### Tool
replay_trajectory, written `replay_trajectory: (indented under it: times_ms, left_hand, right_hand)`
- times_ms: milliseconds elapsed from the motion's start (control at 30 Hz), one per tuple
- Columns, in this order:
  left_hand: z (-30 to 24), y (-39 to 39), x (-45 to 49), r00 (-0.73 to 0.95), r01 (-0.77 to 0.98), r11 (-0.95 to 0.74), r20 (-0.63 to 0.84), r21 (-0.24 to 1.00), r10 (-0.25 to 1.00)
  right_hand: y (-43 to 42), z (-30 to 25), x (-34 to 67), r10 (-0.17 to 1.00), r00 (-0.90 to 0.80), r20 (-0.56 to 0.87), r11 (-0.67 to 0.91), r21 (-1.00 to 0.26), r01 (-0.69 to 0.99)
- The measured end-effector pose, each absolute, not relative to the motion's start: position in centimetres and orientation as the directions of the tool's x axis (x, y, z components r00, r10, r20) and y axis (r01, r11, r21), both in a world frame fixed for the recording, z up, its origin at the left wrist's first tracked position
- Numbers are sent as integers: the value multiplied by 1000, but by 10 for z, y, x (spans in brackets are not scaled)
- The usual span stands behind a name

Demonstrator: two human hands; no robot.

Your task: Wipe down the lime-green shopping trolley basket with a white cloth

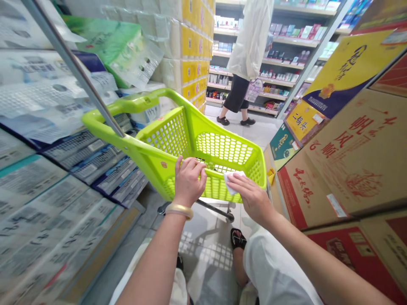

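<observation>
A lime-green plastic shopping basket cart (224, 144) on wheels stands sideways before me, with a metal pole rising by its handle end. My left hand (190, 178) is curled over the near rim of the cart, its fingers closed on the edge. To its right, my right hand (249, 192) presses a white tissue (231, 181) against the same rim, its fingers laid over it. Part of the tissue is hidden under those fingers. The inside of the cart shows only partly; a small green thing lies near its bottom.
Packs of paper goods (79, 140) are stacked at left, with yellow-sided packs (193, 63) behind. Cardboard cartons (356, 161) rise close on the right. A person in a white top (249, 42) is on the tiled floor (260, 131) by shelves (286, 40) of small boxes.
</observation>
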State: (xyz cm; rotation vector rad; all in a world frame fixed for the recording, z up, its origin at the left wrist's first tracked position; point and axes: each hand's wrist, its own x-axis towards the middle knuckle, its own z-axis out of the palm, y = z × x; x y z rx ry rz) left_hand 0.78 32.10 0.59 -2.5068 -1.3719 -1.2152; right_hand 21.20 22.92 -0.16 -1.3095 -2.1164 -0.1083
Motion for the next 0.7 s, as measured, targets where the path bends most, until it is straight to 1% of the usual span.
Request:
replay_trajectory:
  times_ms: [100,267,400,533,700]
  left_hand:
    - [6,321,8,295,722,-611,655,324,696]
    - [6,319,6,289,724,-603,646,335,706]
    - [7,319,3,287,724,-602,646,338,707]
    - [6,319,2,293,709,-614,649,345,702]
    - [5,319,4,267,715,-604,660,353,702]
  right_hand:
    - [237,1,203,773,-281,568,488,-251,836]
    - [263,8,169,744,-320,586,540,-246,805]
    - [249,4,187,729,-368,578,569,-212,795]
    - [232,0,211,729,-363,580,554,-187,811]
    - [252,8,188,736,-379,561,557,-183,810]
